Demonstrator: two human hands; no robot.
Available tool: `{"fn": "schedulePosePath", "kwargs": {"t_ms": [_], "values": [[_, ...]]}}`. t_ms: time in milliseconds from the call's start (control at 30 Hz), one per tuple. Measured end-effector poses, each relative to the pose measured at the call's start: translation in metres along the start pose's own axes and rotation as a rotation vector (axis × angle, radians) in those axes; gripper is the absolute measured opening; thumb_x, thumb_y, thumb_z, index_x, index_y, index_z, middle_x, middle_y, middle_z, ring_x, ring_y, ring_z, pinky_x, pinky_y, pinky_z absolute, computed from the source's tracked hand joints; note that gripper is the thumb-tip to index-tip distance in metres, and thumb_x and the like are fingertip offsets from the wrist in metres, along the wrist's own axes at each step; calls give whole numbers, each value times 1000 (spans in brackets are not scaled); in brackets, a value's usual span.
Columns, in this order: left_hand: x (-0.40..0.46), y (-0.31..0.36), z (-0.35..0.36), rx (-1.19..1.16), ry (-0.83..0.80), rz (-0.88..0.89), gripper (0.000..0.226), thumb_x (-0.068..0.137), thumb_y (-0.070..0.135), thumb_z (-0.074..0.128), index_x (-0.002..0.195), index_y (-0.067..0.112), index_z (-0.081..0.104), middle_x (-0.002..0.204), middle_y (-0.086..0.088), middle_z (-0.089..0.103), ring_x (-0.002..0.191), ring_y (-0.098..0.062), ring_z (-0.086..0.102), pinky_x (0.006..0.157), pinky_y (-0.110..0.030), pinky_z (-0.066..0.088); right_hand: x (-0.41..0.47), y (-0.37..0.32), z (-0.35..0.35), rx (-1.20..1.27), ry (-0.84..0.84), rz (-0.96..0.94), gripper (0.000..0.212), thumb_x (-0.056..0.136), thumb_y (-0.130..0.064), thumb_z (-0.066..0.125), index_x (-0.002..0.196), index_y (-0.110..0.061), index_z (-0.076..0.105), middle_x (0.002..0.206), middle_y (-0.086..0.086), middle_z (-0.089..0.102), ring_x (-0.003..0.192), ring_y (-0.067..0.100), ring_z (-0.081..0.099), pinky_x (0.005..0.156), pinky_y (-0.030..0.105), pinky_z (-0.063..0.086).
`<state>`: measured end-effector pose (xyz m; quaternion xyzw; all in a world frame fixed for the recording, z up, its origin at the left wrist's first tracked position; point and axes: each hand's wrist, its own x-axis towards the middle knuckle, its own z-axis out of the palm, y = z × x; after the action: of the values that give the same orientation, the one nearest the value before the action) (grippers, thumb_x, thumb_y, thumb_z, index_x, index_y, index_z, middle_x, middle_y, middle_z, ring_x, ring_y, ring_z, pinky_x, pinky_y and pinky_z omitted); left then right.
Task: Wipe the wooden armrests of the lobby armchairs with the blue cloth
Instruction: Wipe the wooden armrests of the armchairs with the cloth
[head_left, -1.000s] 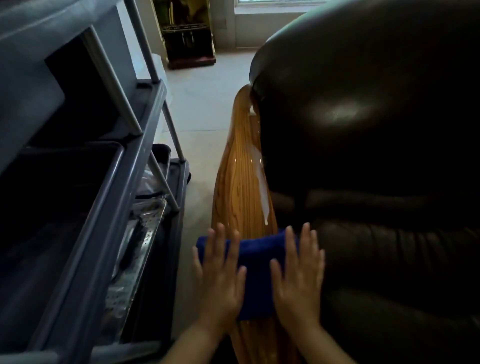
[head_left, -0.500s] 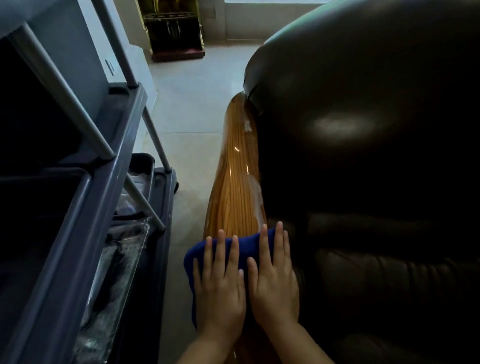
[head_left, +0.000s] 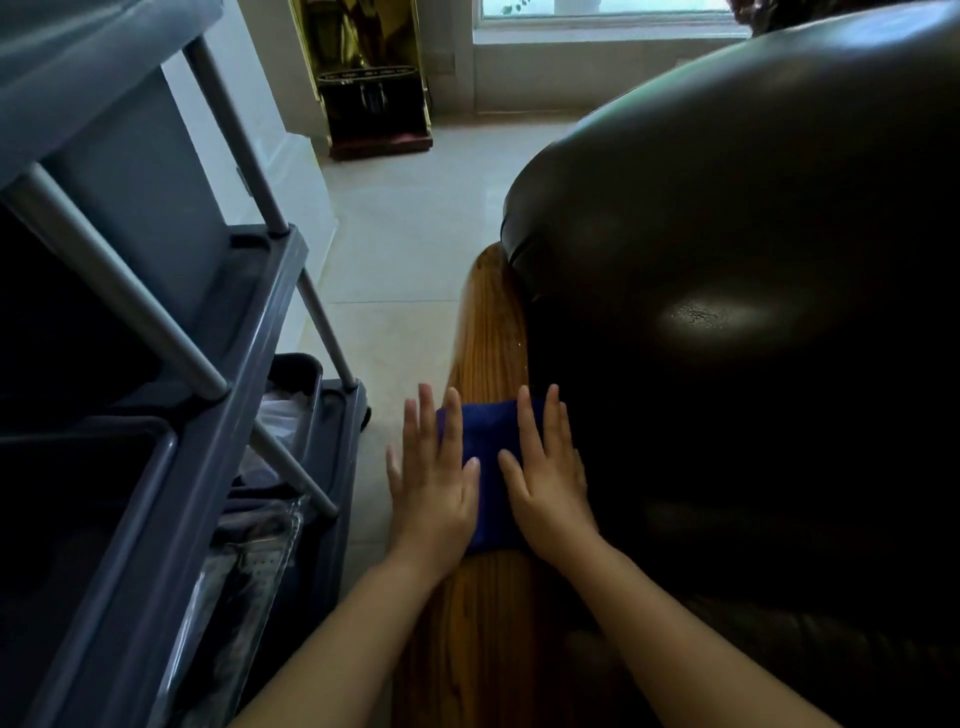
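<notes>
Your left hand (head_left: 434, 488) and right hand (head_left: 550, 480) both lie flat on the blue cloth (head_left: 488, 467), fingers stretched forward and slightly spread, palms pressing down rather than gripping. The cloth is draped across the wooden armrest (head_left: 485, 332), about midway along the length you can see, and it shows as a dark blue strip between your two hands. Your left hand overhangs the armrest's left edge, its outer fingers over the floor (head_left: 410, 249); your right hand sits at the right edge, just beside the dark leather armchair (head_left: 753, 312). The armrest runs from near you toward the far end, where it narrows and meets the rounded leather arm cushion. Its grain is glossy and bare both beyond the cloth and in the near stretch between your forearms.

To the left stands a grey cleaning cart (head_left: 208, 395) with metal posts and shelves, close to the armrest but apart from it. At the far side of the pale tiled floor, a dark stand (head_left: 374, 104) with gold trim sits below a window (head_left: 597, 15).
</notes>
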<state>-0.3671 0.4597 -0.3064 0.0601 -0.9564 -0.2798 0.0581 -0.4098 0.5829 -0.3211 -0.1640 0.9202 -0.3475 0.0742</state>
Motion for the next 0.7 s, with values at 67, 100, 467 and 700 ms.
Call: {"fn": "schedulePosePath", "kwargs": {"t_ms": [67,100,467,700], "values": [[-19,-12,-5,-80,-37,52,65,94,31,28,136,41,-20,144,19,-38,136,-1,-33,108,-22,-25,-14,14,-7,46,-63,-95,70,95,-42,35,127,-58,-25,137,-29,-39,134,-1,-29,111,30,-8],[-25,-18,-5,-133,-96,62,63,95,32,28,135,41,-20,142,25,-38,134,4,-32,109,-19,-22,-17,19,-8,52,-98,-112,69,95,-42,36,129,-57,-22,136,-32,-37,134,-2,-28,111,27,-8],[79,-22,-8,-231,-357,-49,70,95,22,43,144,26,-6,156,1,-19,143,-12,-11,112,-23,-2,87,11,-12,-115,-141,-49,61,97,-36,31,145,-30,-7,153,0,-26,141,18,-19,113,34,2],[121,-21,-16,-234,-288,-124,71,87,19,57,145,17,17,157,-9,15,144,-20,14,117,-30,14,121,4,-21,-117,-57,-46,55,97,-29,38,146,-26,14,158,6,-6,144,26,-2,115,37,7]]}}
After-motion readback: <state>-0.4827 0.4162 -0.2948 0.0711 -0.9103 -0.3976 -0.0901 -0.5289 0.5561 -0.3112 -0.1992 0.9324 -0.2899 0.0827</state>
